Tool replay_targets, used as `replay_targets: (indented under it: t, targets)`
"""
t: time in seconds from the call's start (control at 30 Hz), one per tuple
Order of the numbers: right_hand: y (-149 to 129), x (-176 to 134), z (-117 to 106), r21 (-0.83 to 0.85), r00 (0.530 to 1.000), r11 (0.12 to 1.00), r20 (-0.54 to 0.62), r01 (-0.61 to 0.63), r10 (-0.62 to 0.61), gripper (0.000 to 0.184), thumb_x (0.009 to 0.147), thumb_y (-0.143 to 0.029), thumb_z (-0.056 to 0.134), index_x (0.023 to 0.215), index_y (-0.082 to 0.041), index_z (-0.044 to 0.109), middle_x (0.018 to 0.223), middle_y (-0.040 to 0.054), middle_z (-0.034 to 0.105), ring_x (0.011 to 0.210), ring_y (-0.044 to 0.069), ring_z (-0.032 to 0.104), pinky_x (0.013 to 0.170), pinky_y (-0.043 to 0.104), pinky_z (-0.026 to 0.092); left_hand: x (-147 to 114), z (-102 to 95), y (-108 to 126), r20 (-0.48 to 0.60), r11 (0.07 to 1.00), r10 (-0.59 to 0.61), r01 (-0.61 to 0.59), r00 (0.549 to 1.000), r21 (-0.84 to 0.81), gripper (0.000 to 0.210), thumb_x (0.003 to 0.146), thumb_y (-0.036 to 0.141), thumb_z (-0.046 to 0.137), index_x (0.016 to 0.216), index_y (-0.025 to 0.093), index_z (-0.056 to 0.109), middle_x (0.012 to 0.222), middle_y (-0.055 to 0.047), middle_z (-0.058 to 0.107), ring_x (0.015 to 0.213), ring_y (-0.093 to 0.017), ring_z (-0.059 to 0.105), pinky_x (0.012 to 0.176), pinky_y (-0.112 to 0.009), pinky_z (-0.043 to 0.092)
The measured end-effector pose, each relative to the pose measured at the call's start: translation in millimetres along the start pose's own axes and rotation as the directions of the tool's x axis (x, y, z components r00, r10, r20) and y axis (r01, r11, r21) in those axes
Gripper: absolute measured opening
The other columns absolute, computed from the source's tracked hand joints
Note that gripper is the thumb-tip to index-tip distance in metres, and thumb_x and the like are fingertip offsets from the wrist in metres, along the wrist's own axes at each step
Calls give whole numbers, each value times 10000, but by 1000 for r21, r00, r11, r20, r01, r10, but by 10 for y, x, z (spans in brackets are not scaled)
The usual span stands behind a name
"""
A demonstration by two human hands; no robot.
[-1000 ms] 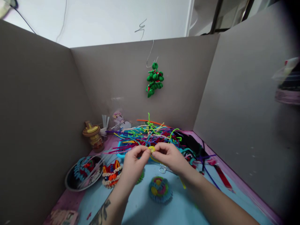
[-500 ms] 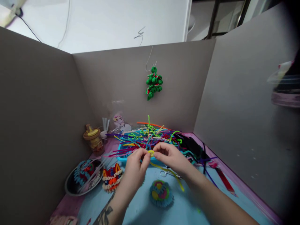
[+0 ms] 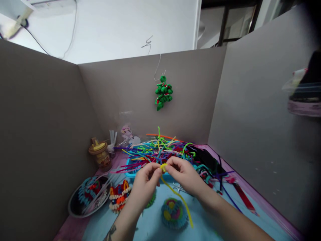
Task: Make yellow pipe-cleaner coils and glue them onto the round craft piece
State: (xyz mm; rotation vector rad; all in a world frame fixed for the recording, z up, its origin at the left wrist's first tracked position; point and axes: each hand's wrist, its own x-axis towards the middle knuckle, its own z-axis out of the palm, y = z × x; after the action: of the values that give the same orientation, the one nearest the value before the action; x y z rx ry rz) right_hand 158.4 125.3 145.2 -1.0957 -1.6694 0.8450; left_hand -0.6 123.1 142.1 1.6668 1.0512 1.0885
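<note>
Head view: the left hand (image 3: 147, 178) and the right hand (image 3: 182, 174) both stand in a narrow pinch, thumb against forefinger, holding the small coil (image 3: 164, 168) of a yellow fuzzy stem between them, raised in front of the near edge of the blue tray (image 3: 129, 174). From the coil a loose tail (image 3: 182, 201) hangs on the near side of the tray, crossing in view over the blue round piece (image 3: 173, 213); whether it touches that piece cannot be told. The likeliest trouble, I judge, is at the fingertips: the coil is small and mostly covered by them, so if one pinch slackens, the springy turns could loosen or the round could go lopsided. Pulling the two sides unevenly could also stretch it out of shape. The tail is free along its length, so a sideways sweep might catch it on the round piece or on the scissors (image 3: 177, 188), which lie just in front of the tray, partly behind the right hand. The heap of coloured stems (image 3: 160, 151) spills over the tray's rim; hands drifting toward it could snag a stray end. If the coil slipped free, it would probably drop to the counter (image 3: 147, 228) before the tray, perhaps near the green piece (image 3: 151, 200), which the left hand partly hides.
</note>
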Motion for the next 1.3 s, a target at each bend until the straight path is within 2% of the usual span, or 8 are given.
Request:
replay_targets:
  t: [0.13, 0.27, 0.4, 0.6, 0.77, 1.03, 1.17, 1.3]
  targets:
    - [4, 2, -8, 15, 1000, 1000, 0, -11, 11, 218, 806, -321, 524, 645, -183, 473, 626, -29, 454, 593, 111, 398, 530, 225, 313, 11, 21, -16, 1, 987, -75, 75, 997, -145, 296, 734, 427, 646, 836, 151, 620, 619, 25, 548, 485, -80, 466, 432, -179, 350]
    - [-9, -6, 6, 29, 999, 1000, -34, -4, 5, 211, 801, -309, 530, 640, -183, 477, 619, -31, 450, 591, 112, 399, 540, 230, 322, 18, 35, -15, -36, 979, -139, 132, 990, -153, 275, 700, 374, 677, 820, 132, 626, 525, 38, 534, 445, -78, 477, 390, -163, 325]
    - [-22, -20, 34, 72, 997, 997, -81, 2, 3, 209, 802, -310, 531, 643, -183, 485, 613, -30, 460, 586, 114, 408, 541, 234, 331, 12, 64, 27, -55, 961, -195, 180, 979, -209, 306, 664, 360, 699, 828, 109, 639, 553, 9, 595, 469, -104, 545, 385, -174, 365]
    - [13, -38, 91, 142, 992, 990, -123, 7, 11, 224, 817, -336, 532, 659, -186, 483, 630, -27, 477, 601, 121, 441, 555, 237, 357, -15, 153, 39, -102, 931, -219, 177, 970, -319, 312, 636, 340, 735, 811, 95, 650, 606, -33, 669, 542, -136, 629, 432, -180, 416]
    - [55, -57, 166, 286, 989, 958, -138, -9, 51, 244, 816, -372, 567, 682, -178, 502, 650, -25, 493, 616, 118, 459, 570, 232, 377, -27, 212, -21, -157, 917, -200, 128, 967, -378, 309, 643, 343, 745, 822, 106, 660, 624, -41, 692, 549, -148, 644, 432, -184, 425]
    - [148, -88, 280, 426, 971, 904, -223, 18, 85, 267, 791, -349, 629, 633, -168, 515, 609, -40, 483, 583, 96, 414, 548, 220, 343, -74, 232, 12, -268, 961, -121, 45, 956, -272, 270, 697, 383, 706, 754, 127, 642, 573, -22, 659, 526, -131, 612, 430, -173, 408]
    - [124, -61, 249, 460, 985, 887, -133, -39, 112, 280, 771, -373, 643, 619, -164, 534, 584, -40, 480, 554, 91, 405, 542, 226, 343, -67, 179, 22, -231, 979, -90, 43, 969, -201, 263, 747, 397, 651, 755, 135, 626, 515, 19, 585, 441, -81, 495, 387, -156, 329]
    - [61, -3, 117, 426, 995, 903, -43, -63, 90, 237, 770, -398, 626, 818, -166, 624, 675, -19, 550, 608, 109, 476, 583, 236, 383, -40, 117, 1, -191, 986, -80, 50, 978, -156, 252, 776, 391, 615, 724, 146, 579, 495, 55, 502, 401, -50, 379, 384, -158, 272]
